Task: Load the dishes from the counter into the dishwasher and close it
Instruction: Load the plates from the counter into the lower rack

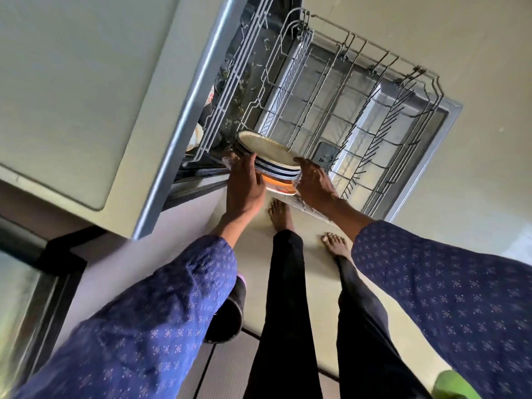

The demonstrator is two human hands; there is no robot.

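Nearest the camera, two sleeves of dark blue cloth with a small pale print, the left sleeve (149, 321) and the right sleeve (449, 295), run forward from the lower corners. Between them stand two legs in black trousers (288, 312), ending in two bare feet (280, 214) on a pale floor (288, 283). A green object (454, 384) shows at the lower right edge, too cropped to identify. A dark cylindrical item (227, 315) lies just under the left sleeve; its kind cannot be told. Further out, the left hand (244, 182) and the right hand (313, 180) hold a stack of plates (270, 159) between them, one hand on each side, fingers curled round the rims. The top plate is cream; those beneath are white with dark blue rim bands, and an orange-patterned one sits lowest. The stack is held above the near corner of the lower rack (359, 110), a grey wire basket pulled out over the open dishwasher door (431, 119); contact with the rack cannot be told. To the left, an upper rack (230, 90) sits partly inside the dishwasher (250, 67), with pale dishes dimly visible there. A pale cabinet front (86, 96) fills the upper left.
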